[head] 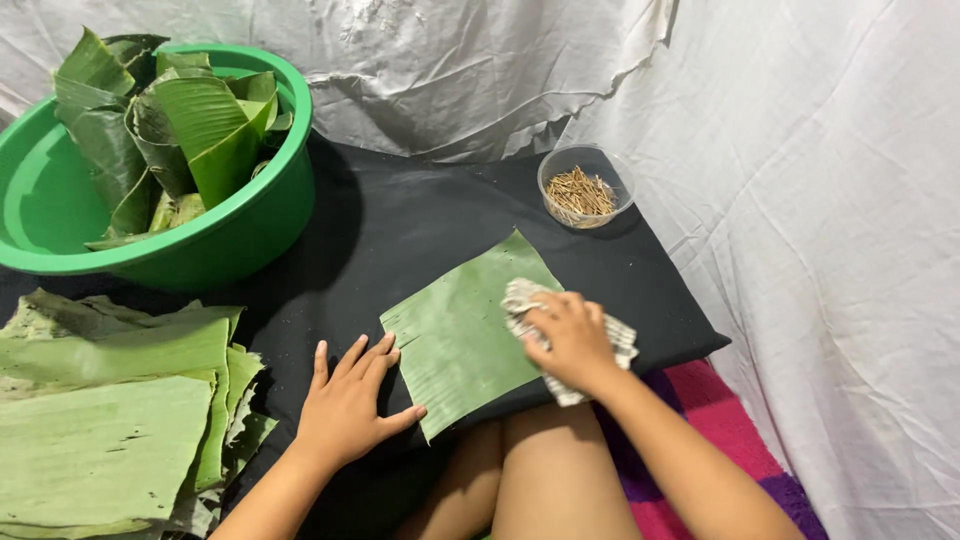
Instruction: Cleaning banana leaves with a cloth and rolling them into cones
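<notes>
A square piece of green banana leaf (460, 330) lies flat on a black cloth (400, 225). My left hand (348, 405) rests flat with spread fingers at the leaf's near left corner, touching its edge. My right hand (573, 338) presses a crumpled grey-white rag (620, 335) onto the leaf's right side, fingers closed over the rag.
A green plastic basin (250, 220) at the back left holds folded banana leaves (170, 130). A stack of flat leaf pieces (110, 420) lies at the near left. A small clear bowl of thin sticks (583, 190) stands behind the leaf. White sheeting hangs behind and to the right.
</notes>
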